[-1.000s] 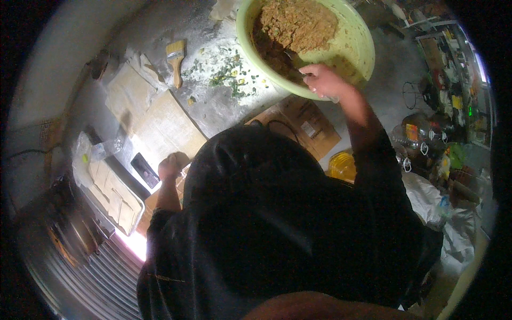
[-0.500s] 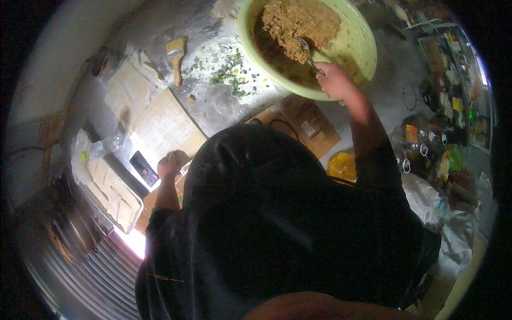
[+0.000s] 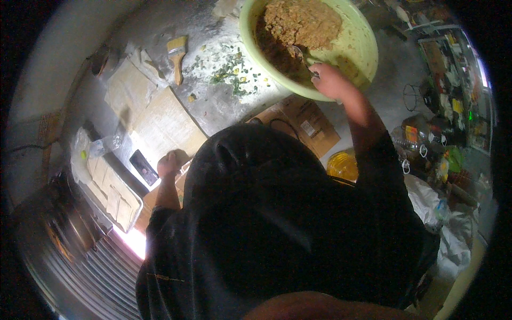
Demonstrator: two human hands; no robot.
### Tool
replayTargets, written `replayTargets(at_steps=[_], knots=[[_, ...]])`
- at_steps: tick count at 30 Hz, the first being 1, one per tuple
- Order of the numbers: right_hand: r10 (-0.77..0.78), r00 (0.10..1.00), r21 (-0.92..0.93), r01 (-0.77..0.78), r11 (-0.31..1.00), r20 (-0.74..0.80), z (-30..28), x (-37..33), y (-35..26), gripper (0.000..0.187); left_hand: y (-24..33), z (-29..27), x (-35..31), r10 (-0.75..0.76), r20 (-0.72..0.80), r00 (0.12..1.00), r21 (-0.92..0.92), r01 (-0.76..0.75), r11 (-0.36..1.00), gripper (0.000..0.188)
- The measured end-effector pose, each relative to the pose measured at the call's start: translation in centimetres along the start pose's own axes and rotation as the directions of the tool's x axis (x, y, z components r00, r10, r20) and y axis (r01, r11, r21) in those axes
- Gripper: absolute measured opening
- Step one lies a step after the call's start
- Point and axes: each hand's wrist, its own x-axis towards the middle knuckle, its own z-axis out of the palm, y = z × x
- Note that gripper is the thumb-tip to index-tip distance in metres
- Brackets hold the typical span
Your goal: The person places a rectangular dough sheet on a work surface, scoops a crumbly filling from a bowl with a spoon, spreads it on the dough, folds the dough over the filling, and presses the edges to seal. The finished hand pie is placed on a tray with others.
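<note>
My right hand (image 3: 332,81) is closed around the handle of a metal spoon (image 3: 298,54). The spoon's bowl rests at the lower edge of a brown, chunky filling (image 3: 304,22) heaped in a large light-green basin (image 3: 372,53). My left hand (image 3: 168,164) has its fingers curled, at the near edge of a pale flat sheet (image 3: 165,117) that looks like dough. Whatever its fingers may hold is hidden. Close to it lies a phone (image 3: 144,167) with a lit screen.
Chopped greens (image 3: 234,72) lie scattered on white flour beside a wooden-handled brush (image 3: 177,60). A tray of pale cut sheets (image 3: 110,186) stands at left. A cardboard box (image 3: 306,125) sits below the basin. Bottles (image 3: 408,138) and white bags (image 3: 426,197) crowd the right.
My right hand has shifted slightly left with the spoon. The spoon, which carried a clump of filling against the heap, now sits lower in the basin. My left hand stays in place.
</note>
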Motion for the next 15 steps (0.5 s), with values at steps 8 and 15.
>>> replayTargets(at_steps=[8, 15], knots=[[0.129, 0.909, 0.605, -0.364, 0.708, 0.396, -3.6, -0.8, 0.7, 0.041, 2.4, -0.4, -1.1, -0.075, -0.022, 0.997, -0.073, 0.074, 0.995, 0.041], [0.001, 0.959, 0.870, -0.259, 0.419, 0.285, -3.4, -3.2, 4.2, 0.041, -2.3, 0.7, 1.0, 0.122, -0.001, 0.993, -0.134, -0.121, 0.984, 0.041]])
